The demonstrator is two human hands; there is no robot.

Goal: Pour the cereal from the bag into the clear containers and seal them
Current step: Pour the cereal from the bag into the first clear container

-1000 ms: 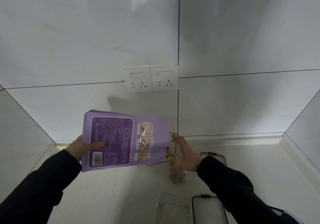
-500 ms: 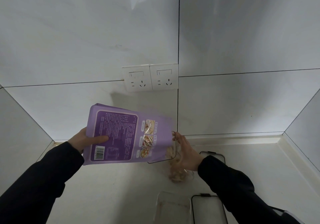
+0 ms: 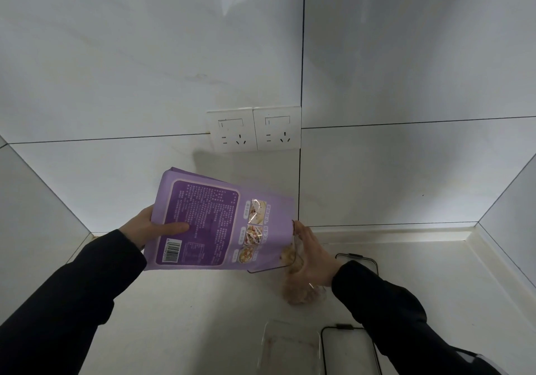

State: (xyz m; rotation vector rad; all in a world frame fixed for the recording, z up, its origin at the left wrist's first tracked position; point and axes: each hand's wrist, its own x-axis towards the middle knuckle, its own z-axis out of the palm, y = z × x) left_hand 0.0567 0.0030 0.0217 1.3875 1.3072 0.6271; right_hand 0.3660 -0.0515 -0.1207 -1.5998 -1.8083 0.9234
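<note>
My left hand (image 3: 150,228) grips the bottom end of a purple cereal bag (image 3: 214,224), which lies tilted with its mouth down to the right. The mouth sits inside a clear container (image 3: 293,276) that my right hand (image 3: 314,255) holds tilted above the counter. Cereal lies heaped in the container's lower end. A second clear container (image 3: 290,348) stands on the counter at the bottom centre. One dark-rimmed lid (image 3: 349,351) lies to its right. Another lid (image 3: 362,260) lies behind my right wrist, partly hidden.
A pale counter (image 3: 203,316) fills the corner, closed in by white tiled walls at the back and on both sides. A double wall socket (image 3: 253,129) sits above the bag. A raised ledge (image 3: 406,234) runs along the back wall.
The left hand has lifted the bag's bottom end, so the bag tilts more steeply toward the container. More cereal has gathered in the container's lower end.
</note>
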